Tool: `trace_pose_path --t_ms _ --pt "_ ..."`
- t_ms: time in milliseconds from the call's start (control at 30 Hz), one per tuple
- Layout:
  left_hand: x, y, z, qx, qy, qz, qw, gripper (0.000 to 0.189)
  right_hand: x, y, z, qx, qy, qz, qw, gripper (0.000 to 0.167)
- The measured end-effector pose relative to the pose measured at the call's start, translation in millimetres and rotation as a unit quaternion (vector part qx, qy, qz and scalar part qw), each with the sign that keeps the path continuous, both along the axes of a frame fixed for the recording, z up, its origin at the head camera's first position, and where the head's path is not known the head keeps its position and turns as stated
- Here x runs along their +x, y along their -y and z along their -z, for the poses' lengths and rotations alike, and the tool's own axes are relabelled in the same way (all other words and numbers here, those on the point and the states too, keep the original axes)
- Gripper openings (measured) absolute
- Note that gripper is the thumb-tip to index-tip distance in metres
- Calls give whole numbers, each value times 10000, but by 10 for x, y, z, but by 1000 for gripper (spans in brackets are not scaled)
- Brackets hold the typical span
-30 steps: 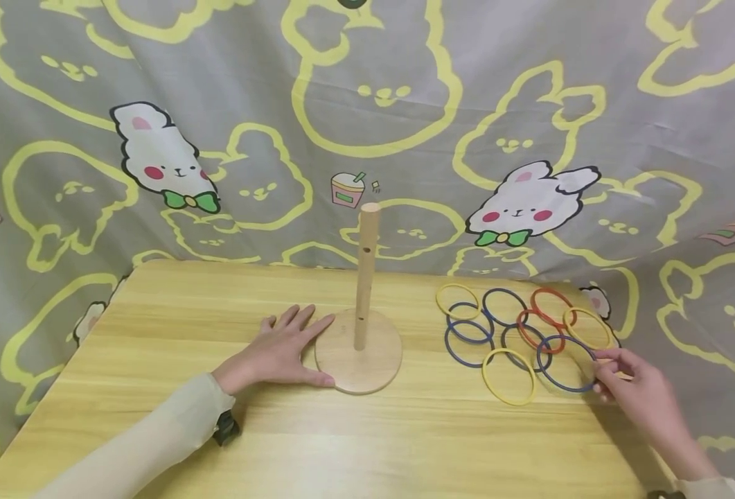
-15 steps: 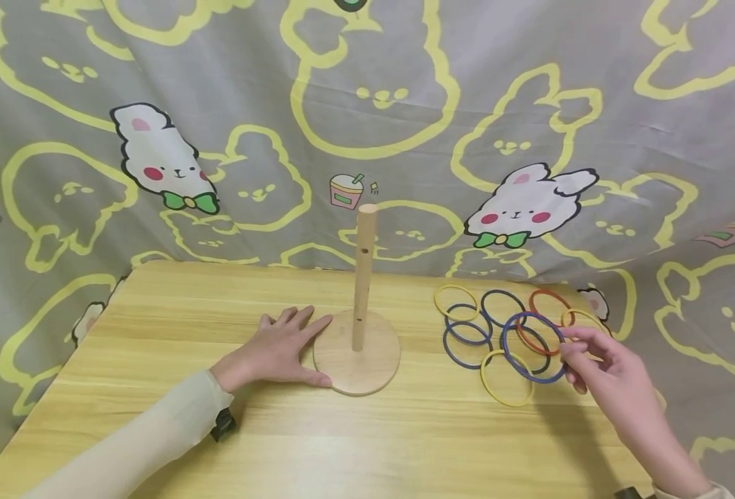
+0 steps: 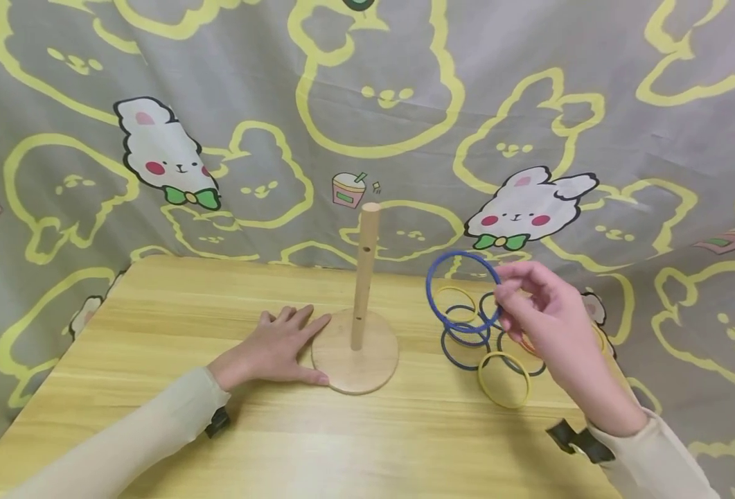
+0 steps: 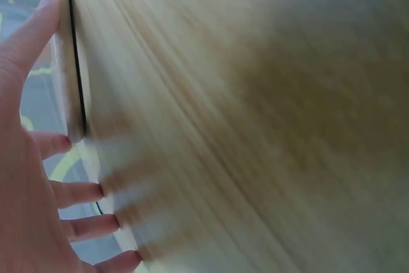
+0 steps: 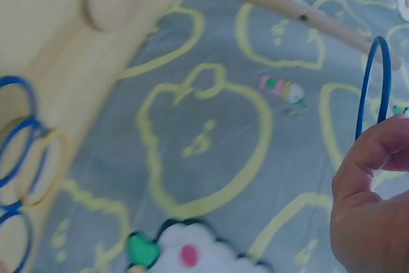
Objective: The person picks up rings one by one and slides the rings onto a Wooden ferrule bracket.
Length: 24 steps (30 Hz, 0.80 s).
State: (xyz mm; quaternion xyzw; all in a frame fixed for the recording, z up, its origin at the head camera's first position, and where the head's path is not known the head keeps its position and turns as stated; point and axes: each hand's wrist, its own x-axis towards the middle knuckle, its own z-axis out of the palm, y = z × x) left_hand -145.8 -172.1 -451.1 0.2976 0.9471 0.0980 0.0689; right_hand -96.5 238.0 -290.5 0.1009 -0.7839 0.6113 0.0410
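In the head view, my right hand [image 3: 544, 315] pinches a blue ring [image 3: 428, 290] at its right side, held up over the table's back right. The right wrist view shows this ring edge-on above the bent fingers, overlapping the top of the wooden peg [image 5: 268, 1]. My left hand [image 3: 276, 352] lies with fingers spread on the table, thumb and forefinger at the edge of the peg stand's round base [image 3: 376, 371]. The peg rises bare and upright from that base. From the left wrist, the base appears edge-on between thumb and forefinger [image 4: 54, 142].
Right of the stand, several blue and yellow rings overlap on the wooden table [image 3: 267, 443], with a yellow ring [image 3: 508, 406] nearest the front. A red ring [image 3: 527, 345] is mostly hidden by my right hand. A patterned grey cloth [image 3: 249, 69] hangs behind the table.
My right hand has lifted the blue ring off the right side of the group and carried it up and left toward the peg. My left hand stays at the base.
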Motion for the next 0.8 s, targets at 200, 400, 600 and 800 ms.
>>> trace_pose_path --t_ms 200,400,600,800 --pt "8 25 -25 -60 -14 57 10000 119 -79 362 -236 -205 -313 -175 9991 21" --pt "18 38 -31 -63 47 85 9999 119 -144 647 -453 -429 -533 -378 9969 22" --pt "6 30 -23 -106 -5 90 9999 119 -280 898 -559 -722 -635 -666 9931 24" --pt "-4 -2 -31 -110 -4 87 9999 119 -383 1010 -410 -743 -480 -820 9927 24"
